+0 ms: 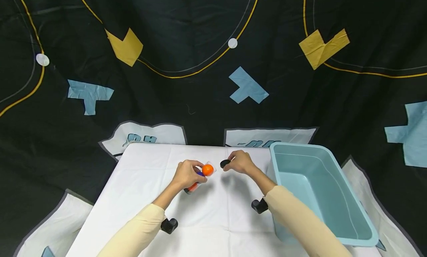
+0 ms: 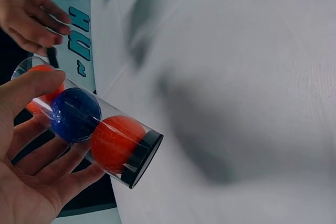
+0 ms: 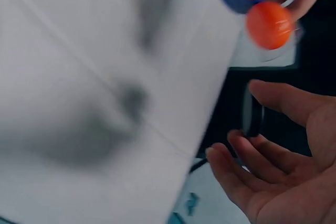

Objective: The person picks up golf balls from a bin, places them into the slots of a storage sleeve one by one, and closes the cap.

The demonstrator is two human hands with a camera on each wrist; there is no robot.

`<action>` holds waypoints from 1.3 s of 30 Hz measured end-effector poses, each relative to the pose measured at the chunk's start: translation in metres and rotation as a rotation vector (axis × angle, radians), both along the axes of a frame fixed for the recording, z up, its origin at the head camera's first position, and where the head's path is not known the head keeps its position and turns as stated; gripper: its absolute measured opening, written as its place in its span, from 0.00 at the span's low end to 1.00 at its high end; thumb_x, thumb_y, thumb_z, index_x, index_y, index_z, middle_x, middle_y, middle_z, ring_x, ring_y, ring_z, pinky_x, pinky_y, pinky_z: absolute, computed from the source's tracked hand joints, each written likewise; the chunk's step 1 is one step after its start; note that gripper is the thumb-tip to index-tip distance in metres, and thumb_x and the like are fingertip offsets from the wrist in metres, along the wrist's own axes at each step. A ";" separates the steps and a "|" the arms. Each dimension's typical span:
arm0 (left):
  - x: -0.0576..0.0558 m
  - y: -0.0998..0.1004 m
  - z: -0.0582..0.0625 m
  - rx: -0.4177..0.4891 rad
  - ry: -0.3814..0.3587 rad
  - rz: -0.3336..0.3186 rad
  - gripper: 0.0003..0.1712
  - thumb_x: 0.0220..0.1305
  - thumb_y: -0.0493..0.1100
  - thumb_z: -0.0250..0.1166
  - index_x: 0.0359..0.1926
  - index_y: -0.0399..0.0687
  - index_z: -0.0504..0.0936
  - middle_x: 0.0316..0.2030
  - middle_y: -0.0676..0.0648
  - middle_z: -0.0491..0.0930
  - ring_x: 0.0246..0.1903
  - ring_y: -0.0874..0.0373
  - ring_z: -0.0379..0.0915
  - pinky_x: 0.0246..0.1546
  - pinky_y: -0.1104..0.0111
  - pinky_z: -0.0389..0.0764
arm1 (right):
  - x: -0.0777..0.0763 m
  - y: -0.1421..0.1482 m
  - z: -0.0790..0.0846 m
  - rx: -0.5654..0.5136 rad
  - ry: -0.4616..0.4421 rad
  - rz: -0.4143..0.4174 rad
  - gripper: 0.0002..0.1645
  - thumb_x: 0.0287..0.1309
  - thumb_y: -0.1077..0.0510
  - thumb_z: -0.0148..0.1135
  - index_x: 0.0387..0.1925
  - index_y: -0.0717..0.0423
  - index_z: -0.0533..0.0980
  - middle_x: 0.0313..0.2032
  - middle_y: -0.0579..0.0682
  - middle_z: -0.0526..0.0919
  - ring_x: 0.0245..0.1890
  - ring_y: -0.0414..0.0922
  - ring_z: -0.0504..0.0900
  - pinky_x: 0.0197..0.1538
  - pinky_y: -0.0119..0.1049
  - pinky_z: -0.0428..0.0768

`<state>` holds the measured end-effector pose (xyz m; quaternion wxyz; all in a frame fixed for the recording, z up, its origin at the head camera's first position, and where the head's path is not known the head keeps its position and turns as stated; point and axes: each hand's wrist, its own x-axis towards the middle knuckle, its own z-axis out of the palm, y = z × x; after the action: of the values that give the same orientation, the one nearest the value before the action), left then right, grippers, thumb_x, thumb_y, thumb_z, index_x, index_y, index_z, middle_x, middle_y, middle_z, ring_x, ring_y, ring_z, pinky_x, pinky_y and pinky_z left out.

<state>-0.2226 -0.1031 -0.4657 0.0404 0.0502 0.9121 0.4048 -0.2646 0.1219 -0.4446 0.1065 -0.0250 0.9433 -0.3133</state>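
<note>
My left hand (image 1: 186, 174) grips a clear plastic tube (image 2: 106, 109) around its side, holding it tilted above the table. Inside the tube sit a blue ball (image 2: 76, 115) between two orange balls, one (image 1: 208, 170) at the upper end and another (image 2: 116, 142) at the lower end. A black end cap (image 2: 144, 161) closes the lower end; no cap shows on the upper one. Just right of that upper end, my right hand (image 1: 241, 161) pinches a round black cap (image 3: 253, 111) between thumb and fingers, apart from the tube.
A light blue plastic bin (image 1: 353, 197) stands on the right side of the table, beside my right forearm. White cloth covers the table (image 1: 213, 212). Behind it hangs a dark curtain (image 1: 186, 108) with taped shapes.
</note>
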 end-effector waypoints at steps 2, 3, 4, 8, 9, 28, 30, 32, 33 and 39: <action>0.000 0.001 -0.001 0.003 -0.001 0.000 0.24 0.43 0.43 0.83 0.45 0.46 0.89 0.34 0.43 0.89 0.31 0.55 0.83 0.34 0.64 0.85 | 0.004 0.000 0.011 0.015 -0.012 0.042 0.21 0.42 0.53 0.80 0.38 0.58 0.84 0.34 0.53 0.87 0.46 0.53 0.77 0.37 0.37 0.76; 0.000 0.002 -0.001 0.005 0.001 -0.002 0.23 0.43 0.43 0.83 0.44 0.46 0.89 0.33 0.44 0.89 0.31 0.55 0.83 0.34 0.64 0.85 | 0.006 0.000 0.016 0.021 -0.015 0.062 0.20 0.42 0.53 0.80 0.38 0.57 0.84 0.33 0.53 0.87 0.44 0.52 0.77 0.36 0.36 0.75; 0.000 0.003 -0.001 0.006 0.004 -0.006 0.23 0.43 0.43 0.83 0.44 0.46 0.90 0.33 0.44 0.89 0.30 0.55 0.83 0.34 0.65 0.85 | 0.008 0.000 0.020 0.028 -0.015 0.078 0.21 0.41 0.54 0.81 0.38 0.57 0.84 0.32 0.52 0.87 0.43 0.51 0.78 0.36 0.35 0.75; 0.000 0.008 -0.001 0.013 0.018 -0.025 0.23 0.41 0.43 0.84 0.42 0.46 0.90 0.32 0.45 0.89 0.29 0.57 0.83 0.32 0.66 0.84 | 0.014 0.000 0.027 0.046 -0.019 0.118 0.22 0.41 0.55 0.81 0.39 0.58 0.84 0.31 0.51 0.87 0.40 0.49 0.78 0.35 0.34 0.75; 0.000 0.009 -0.001 0.014 0.020 -0.030 0.23 0.41 0.42 0.84 0.42 0.46 0.90 0.32 0.45 0.89 0.29 0.57 0.83 0.32 0.67 0.84 | 0.015 0.000 0.028 0.052 -0.015 0.124 0.22 0.41 0.55 0.81 0.39 0.58 0.84 0.32 0.51 0.87 0.39 0.49 0.79 0.35 0.34 0.75; 0.003 0.022 0.003 0.013 0.019 -0.076 0.24 0.42 0.43 0.84 0.44 0.46 0.90 0.33 0.43 0.89 0.29 0.57 0.82 0.31 0.68 0.83 | 0.014 0.008 0.033 -0.189 -0.207 0.154 0.24 0.52 0.56 0.77 0.51 0.58 0.82 0.36 0.51 0.88 0.36 0.47 0.84 0.50 0.46 0.86; 0.003 0.025 0.001 0.017 0.021 -0.080 0.24 0.41 0.43 0.84 0.43 0.46 0.90 0.33 0.43 0.89 0.29 0.57 0.82 0.31 0.68 0.83 | 0.014 0.010 0.030 -0.256 -0.258 0.126 0.25 0.53 0.57 0.76 0.52 0.59 0.81 0.37 0.52 0.88 0.40 0.50 0.84 0.52 0.47 0.86; 0.002 0.027 0.000 0.022 0.024 -0.081 0.24 0.41 0.42 0.84 0.43 0.46 0.90 0.32 0.43 0.89 0.29 0.58 0.82 0.30 0.68 0.82 | 0.014 0.012 0.027 -0.312 -0.302 0.095 0.25 0.53 0.59 0.75 0.53 0.60 0.80 0.38 0.54 0.88 0.42 0.53 0.84 0.51 0.46 0.86; 0.002 0.029 -0.001 0.026 0.025 -0.082 0.24 0.41 0.42 0.84 0.43 0.46 0.90 0.32 0.44 0.89 0.29 0.58 0.82 0.30 0.69 0.82 | 0.014 0.013 0.025 -0.340 -0.325 0.075 0.25 0.53 0.59 0.75 0.54 0.61 0.80 0.38 0.55 0.88 0.42 0.55 0.84 0.51 0.46 0.86; 0.002 0.038 -0.008 0.050 0.024 -0.099 0.24 0.40 0.41 0.84 0.43 0.46 0.90 0.31 0.44 0.89 0.29 0.57 0.82 0.30 0.68 0.81 | 0.012 0.018 0.015 -0.423 -0.387 0.030 0.26 0.53 0.62 0.74 0.54 0.63 0.79 0.35 0.55 0.89 0.34 0.51 0.88 0.48 0.42 0.87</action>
<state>-0.2208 -0.0655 -0.4739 0.0481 0.1013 0.8985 0.4243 -0.2524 0.1396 -0.4292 0.2817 -0.0005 0.8187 -0.5004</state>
